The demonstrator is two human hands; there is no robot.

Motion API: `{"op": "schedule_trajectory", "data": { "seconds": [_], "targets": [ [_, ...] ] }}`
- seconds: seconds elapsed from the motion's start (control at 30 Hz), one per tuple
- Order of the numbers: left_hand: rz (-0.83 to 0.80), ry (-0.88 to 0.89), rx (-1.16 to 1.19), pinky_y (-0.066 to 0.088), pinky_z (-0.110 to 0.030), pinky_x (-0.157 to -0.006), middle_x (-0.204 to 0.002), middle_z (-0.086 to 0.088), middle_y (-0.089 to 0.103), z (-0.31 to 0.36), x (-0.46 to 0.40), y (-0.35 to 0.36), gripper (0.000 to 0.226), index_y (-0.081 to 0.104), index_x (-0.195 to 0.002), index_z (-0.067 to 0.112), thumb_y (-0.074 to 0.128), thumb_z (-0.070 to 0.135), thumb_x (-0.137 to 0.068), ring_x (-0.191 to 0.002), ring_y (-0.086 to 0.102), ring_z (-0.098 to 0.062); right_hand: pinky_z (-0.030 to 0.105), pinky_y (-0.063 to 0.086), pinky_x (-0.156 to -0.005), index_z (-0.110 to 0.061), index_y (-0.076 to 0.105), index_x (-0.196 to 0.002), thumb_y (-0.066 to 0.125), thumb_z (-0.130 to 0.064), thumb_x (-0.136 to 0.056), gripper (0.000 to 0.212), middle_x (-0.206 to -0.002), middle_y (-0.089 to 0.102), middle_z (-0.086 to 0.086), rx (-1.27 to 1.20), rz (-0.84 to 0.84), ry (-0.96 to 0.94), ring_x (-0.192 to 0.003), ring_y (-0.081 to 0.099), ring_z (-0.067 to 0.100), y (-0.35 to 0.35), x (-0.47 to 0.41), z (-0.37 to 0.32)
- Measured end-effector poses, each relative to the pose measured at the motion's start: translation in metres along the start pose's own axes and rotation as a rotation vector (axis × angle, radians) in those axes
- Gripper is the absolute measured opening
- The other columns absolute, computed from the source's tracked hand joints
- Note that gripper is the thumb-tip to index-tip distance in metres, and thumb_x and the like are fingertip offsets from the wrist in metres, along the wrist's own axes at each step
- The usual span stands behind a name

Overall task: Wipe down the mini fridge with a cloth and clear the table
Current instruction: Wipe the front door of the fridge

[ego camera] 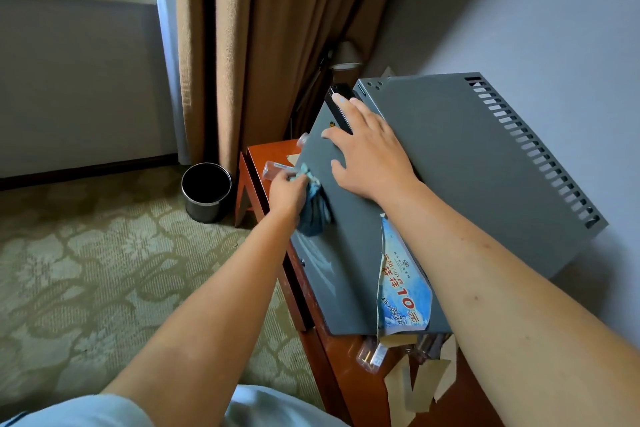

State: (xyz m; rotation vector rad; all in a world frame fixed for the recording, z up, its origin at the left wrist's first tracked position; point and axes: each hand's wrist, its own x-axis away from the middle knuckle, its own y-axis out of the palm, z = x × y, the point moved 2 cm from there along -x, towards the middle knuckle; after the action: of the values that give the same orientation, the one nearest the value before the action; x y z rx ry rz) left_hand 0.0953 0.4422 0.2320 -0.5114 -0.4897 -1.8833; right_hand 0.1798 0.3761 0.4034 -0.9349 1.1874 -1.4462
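The grey mini fridge (450,156) stands on a reddish wooden table (325,357) against the wall. My left hand (285,192) grips a bunched blue cloth (313,208) and holds it against the fridge's grey door near its left edge. My right hand (367,152) lies flat with spread fingers on the upper part of the door, fingertips at the black handle strip (341,99). A torn blue and white sticker (405,288) hangs on the lower door.
A black waste bin (206,192) stands on the patterned carpet left of the table. Brown curtains (256,45) hang behind. Clear plastic bottles (275,170) lie on the table behind the fridge; paper scraps (415,381) and another bottle (372,355) lie in front.
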Motion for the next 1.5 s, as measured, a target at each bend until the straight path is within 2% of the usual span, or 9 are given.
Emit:
{"op": "schedule_trajectory", "data": {
  "seconds": [0.17,0.47,0.7,0.9,1.03,1.2,1.3,1.43,1.5],
  "targets": [
    [-0.017,-0.084,-0.046,0.054,-0.03,-0.066,-0.096,-0.008,0.072,-0.048,0.026,-0.001,0.014,0.068,-0.1,0.015,0.064,0.021,-0.089,-0.082,0.069,-0.021,0.045,0.016,-0.125,-0.031,0.054,-0.141,0.062,-0.032,-0.092,0.05,-0.172,0.003,0.004,0.013,-0.005,0.0,-0.158,0.005,0.026,0.001,-0.001,0.0],
    [0.0,0.18,0.144,0.059,-0.04,-0.086,-0.109,-0.002,0.072,0.044,-0.003,0.002,0.011,0.069,-0.095,0.027,0.067,0.028,-0.084,-0.098,0.071,-0.021,0.046,0.015,-0.126,-0.029,0.052,-0.143,0.062,-0.027,-0.09,0.054,-0.172,0.004,0.007,0.065,0.011,-0.016,-0.158,0.005,0.028,0.0,0.0,-0.003],
    [0.022,-0.066,0.014,0.049,-0.026,-0.059,-0.088,0.0,0.068,-0.046,0.015,0.003,0.009,0.067,-0.099,0.016,0.064,0.021,-0.092,-0.076,0.064,-0.012,0.054,0.004,-0.126,-0.029,0.043,-0.152,0.057,-0.038,-0.094,0.06,-0.17,0.01,0.013,0.526,-0.04,-0.24,-0.157,0.0,0.036,0.013,0.0,-0.009],
    [-0.038,-0.176,-0.058,0.061,-0.037,-0.077,-0.092,-0.007,0.075,-0.095,0.03,0.001,0.01,0.07,-0.092,0.016,0.07,0.023,-0.085,-0.079,0.071,-0.022,0.056,-0.002,-0.125,-0.028,0.042,-0.152,0.053,-0.038,-0.098,0.056,-0.17,0.013,0.014,0.61,-0.116,-0.262,-0.157,-0.002,0.039,0.009,0.001,-0.011],
    [-0.037,-0.061,0.091,0.061,-0.041,-0.084,-0.097,-0.005,0.073,-0.032,0.003,-0.003,0.009,0.069,-0.097,0.021,0.069,0.025,-0.09,-0.09,0.071,-0.023,0.056,-0.006,-0.125,-0.023,0.048,-0.148,0.052,-0.038,-0.098,0.053,-0.164,0.03,0.013,0.638,-0.158,-0.328,-0.156,0.011,0.038,0.013,0.003,-0.025],
    [-0.06,0.052,0.195,0.06,-0.032,-0.078,-0.098,-0.002,0.074,0.004,-0.009,-0.006,0.01,0.07,-0.1,0.021,0.068,0.019,-0.09,-0.091,0.072,-0.016,0.053,-0.005,-0.126,-0.018,0.059,-0.138,0.053,-0.043,-0.096,0.049,-0.144,0.058,0.007,0.557,-0.324,-0.296,-0.146,0.036,0.03,0.04,0.002,-0.062],
    [-0.06,-0.035,0.161,0.059,-0.031,-0.076,-0.093,-0.001,0.074,-0.032,-0.013,-0.007,0.007,0.07,-0.093,0.02,0.07,0.019,-0.087,-0.085,0.07,-0.015,0.053,-0.003,-0.126,-0.018,0.06,-0.133,0.054,-0.044,-0.095,0.047,-0.133,0.064,0.004,0.475,-0.428,-0.265,-0.138,0.045,0.027,0.065,0.01,-0.07],
    [-0.109,-0.248,0.113,0.06,-0.049,-0.09,-0.093,-0.004,0.077,-0.096,-0.009,-0.007,0.012,0.073,-0.086,0.022,0.069,0.029,-0.078,-0.092,0.073,-0.026,0.051,-0.002,-0.126,-0.02,0.061,-0.129,0.05,-0.052,-0.095,0.048,-0.121,0.068,0.002,0.404,-0.577,-0.278,-0.13,0.05,0.024,0.098,0.031,-0.072],
    [-0.126,-0.284,0.116,0.061,-0.044,-0.086,-0.087,-0.003,0.077,-0.106,-0.008,-0.008,0.014,0.073,-0.082,0.016,0.068,0.026,-0.073,-0.088,0.073,-0.027,0.049,0.007,-0.126,-0.018,0.062,-0.127,0.049,-0.054,-0.095,0.05,-0.122,0.067,0.003,0.368,-0.596,-0.27,-0.128,0.05,0.025,0.109,0.04,-0.075]
  ]
}}
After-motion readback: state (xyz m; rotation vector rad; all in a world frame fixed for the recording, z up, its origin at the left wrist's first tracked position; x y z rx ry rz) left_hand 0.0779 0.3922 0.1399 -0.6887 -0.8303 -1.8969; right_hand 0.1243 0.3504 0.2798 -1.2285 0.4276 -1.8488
